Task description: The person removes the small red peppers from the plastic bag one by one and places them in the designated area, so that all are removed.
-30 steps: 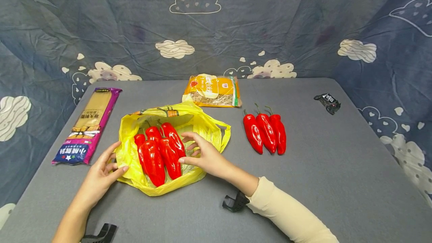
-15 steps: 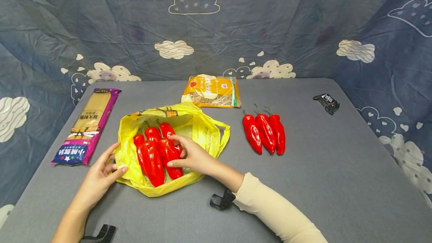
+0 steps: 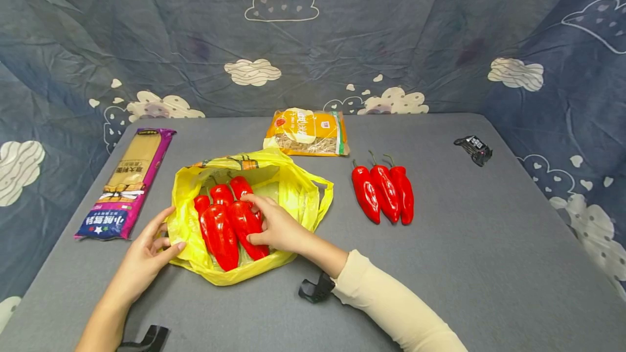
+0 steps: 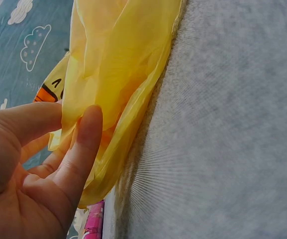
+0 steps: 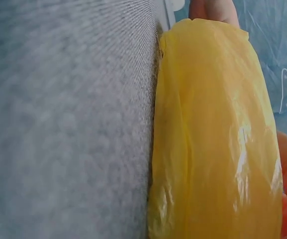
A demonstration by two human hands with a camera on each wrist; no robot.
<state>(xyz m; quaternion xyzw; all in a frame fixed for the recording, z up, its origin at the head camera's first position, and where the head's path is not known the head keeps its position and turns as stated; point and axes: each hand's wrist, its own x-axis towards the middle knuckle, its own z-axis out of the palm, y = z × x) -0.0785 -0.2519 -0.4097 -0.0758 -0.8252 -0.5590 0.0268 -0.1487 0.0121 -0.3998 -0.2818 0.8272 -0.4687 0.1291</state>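
Evidently, the glossy red chili pepper (image 3: 246, 222) is lying in the yellow plastic bag (image 3: 305, 200), left of frame centre, just leftward of the right hand (image 3: 281, 228), its long axis slanting from upper left to lower right; this nearer hand is gripping it between thumb and curved fingers, while the left hand (image 3: 146, 251) is pinching the bag's left edge. Three loose peppers (image 3: 388, 194) are resting right of centre. At far left, a spaghetti pack (image 3: 128, 178) is showing what looks like 意大利面 and 小熊驾到; lettering on the orange pack (image 3: 318, 132), upper centre, and the black packet (image 3: 474, 149), upper right, is proving unreadable
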